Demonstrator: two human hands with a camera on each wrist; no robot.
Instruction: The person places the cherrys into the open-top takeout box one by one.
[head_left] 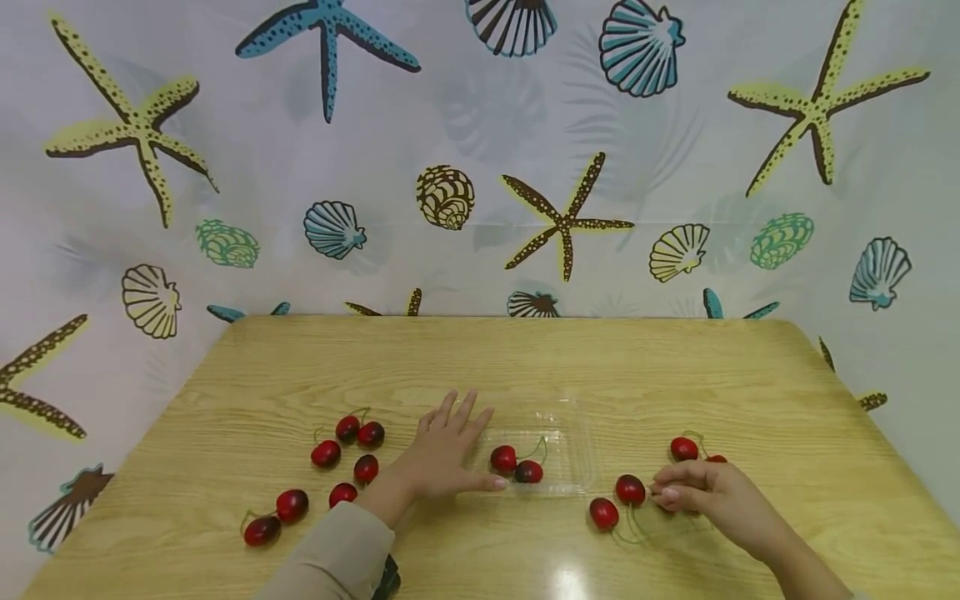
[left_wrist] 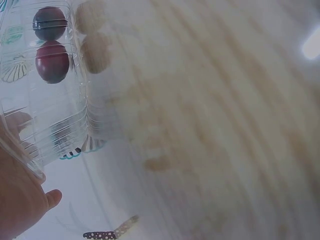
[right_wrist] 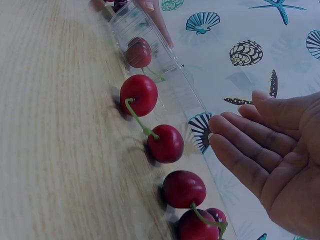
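A clear plastic container stands mid-table with a joined pair of cherries inside. My left hand, fingers spread, rests against its left side; the left wrist view shows the thumb beside the container's wall. Right of the container lies a pair of red cherries joined by green stems. My right hand is just right of that pair, partly covering more cherries. In the right wrist view, the right hand has loosely bent fingers with nothing between them, beside the row of cherries.
Several more cherries lie on the left of the wooden table, some near the left forearm. A dark object shows under the left sleeve. Behind the table hangs a cloth printed with shells and starfish.
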